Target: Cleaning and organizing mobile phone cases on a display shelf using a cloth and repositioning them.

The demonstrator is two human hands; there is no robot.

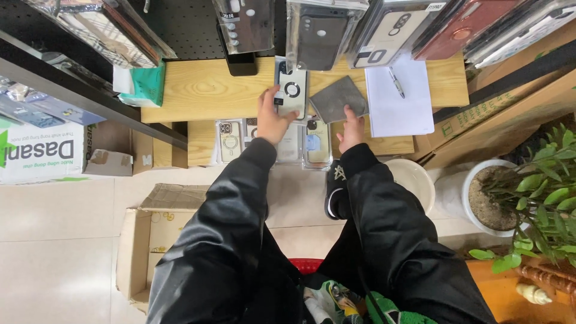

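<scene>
- Both hands work at the wooden table (pixel 204 90), reaching forward from black jacket sleeves.
- Left hand (pixel 273 117) grasps a clear phone case (pixel 292 90) by its lower left corner; the thumb lies up along the left edge and the case rests flat on the table top, its ring and camera cut-out facing up.
- Right hand (pixel 351 129) pinches the lower edge of a grey cloth (pixel 337 99), which lies flat just right of the case, its left corner touching or nearly touching it. Fingers are closed on the cloth; how firmly, I cannot tell.
- Judging from this, the step in hand looks like wiping: the case is steadied and the cloth is ready beside it, not yet on it.
- A next move would call for the cloth to be lifted and brought left over the case face, while the left hand keeps the case from sliding on the smooth wood.
- Below the hands, on a lower shelf (pixel 201 144), more phone cases (pixel 230 141) lie in a row, some partly hidden by the wrists.
- Right of the cloth lies a white sheet of paper (pixel 399 102) with a pen (pixel 396 82) on it.
- Packaged cases (pixel 318 30) hang above the table on a dark pegboard (pixel 180 27).
- An open cardboard box (pixel 144 240) sits on the tiled floor at left, and a potted plant (pixel 540 192) stands at right.
</scene>
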